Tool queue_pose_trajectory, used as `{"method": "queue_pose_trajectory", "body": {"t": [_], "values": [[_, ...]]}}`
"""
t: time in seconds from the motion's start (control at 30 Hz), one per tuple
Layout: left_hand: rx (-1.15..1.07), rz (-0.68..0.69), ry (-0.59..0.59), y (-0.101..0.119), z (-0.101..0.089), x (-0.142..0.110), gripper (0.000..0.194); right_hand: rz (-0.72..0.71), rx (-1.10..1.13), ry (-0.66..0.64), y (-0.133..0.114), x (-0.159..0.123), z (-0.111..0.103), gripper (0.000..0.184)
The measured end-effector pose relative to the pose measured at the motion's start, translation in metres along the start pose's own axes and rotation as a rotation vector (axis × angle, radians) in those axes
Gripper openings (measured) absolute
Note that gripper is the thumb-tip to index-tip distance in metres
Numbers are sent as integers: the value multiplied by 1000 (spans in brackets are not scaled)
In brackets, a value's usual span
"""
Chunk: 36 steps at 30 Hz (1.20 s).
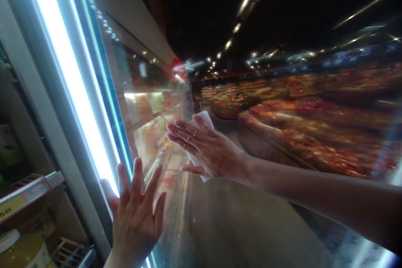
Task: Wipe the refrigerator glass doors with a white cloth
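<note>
A glass fridge door stands open and runs away from me, lit by a bright strip along its frame. My left hand lies flat against the door's near edge, fingers spread, holding nothing. My right hand presses a white cloth flat against the glass further along, fingers stretched out over it. The glass reflects shelves of goods.
Fridge shelves with a yellow price label and jars sit at the left. A blurred shop aisle floor runs ahead, with a long produce display on the right under a dark ceiling.
</note>
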<state>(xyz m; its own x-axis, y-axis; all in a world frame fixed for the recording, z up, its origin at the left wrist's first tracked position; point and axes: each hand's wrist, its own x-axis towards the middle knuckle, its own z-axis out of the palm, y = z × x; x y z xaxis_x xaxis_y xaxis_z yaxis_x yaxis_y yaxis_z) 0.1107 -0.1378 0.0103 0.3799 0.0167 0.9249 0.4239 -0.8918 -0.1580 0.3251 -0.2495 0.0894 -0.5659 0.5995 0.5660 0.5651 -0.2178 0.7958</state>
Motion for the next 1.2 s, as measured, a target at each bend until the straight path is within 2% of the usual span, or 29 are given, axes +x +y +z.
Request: {"method": "queue_pose_trajectory", "body": {"t": [0.03,0.17,0.2,0.33,0.37,0.5,0.57,0.67,0.7,0.83,0.87,0.97,1.0,1.13,1.2], "values": [[-4,5,2,1,2,2,77,11,4,9,2,-3,-1,89],[-61,10,2,12,13,13,74,-131,52,-16,18,-24,-6,90],[-71,7,3,17,15,17,74,-102,55,-19,25,-31,-9,88],[-105,-3,2,45,20,32,72,181,44,-9,49,-68,-25,82],[-116,0,-6,54,21,36,72,180,53,-9,51,-80,-29,82],[-138,50,-34,91,27,51,73,2,100,-49,67,-133,-42,83],[-148,66,-28,108,32,59,72,109,82,-38,87,-161,-48,84],[-153,76,-44,134,40,71,72,415,22,28,119,-202,-58,89],[-150,83,-62,143,42,74,73,436,22,34,126,-215,-61,90],[-143,104,-93,184,47,85,77,155,128,-15,145,-254,-68,85],[-143,93,-76,193,46,85,76,178,127,-1,151,-260,-70,84],[-109,59,-56,219,43,79,78,452,79,113,165,-271,-73,88],[-88,49,-64,226,41,75,79,478,80,134,167,-274,-72,89],[-30,-18,-121,248,35,57,85,244,153,75,166,-284,-68,87],[-42,-37,-139,257,36,41,87,338,186,100,173,-288,-69,87]]}}
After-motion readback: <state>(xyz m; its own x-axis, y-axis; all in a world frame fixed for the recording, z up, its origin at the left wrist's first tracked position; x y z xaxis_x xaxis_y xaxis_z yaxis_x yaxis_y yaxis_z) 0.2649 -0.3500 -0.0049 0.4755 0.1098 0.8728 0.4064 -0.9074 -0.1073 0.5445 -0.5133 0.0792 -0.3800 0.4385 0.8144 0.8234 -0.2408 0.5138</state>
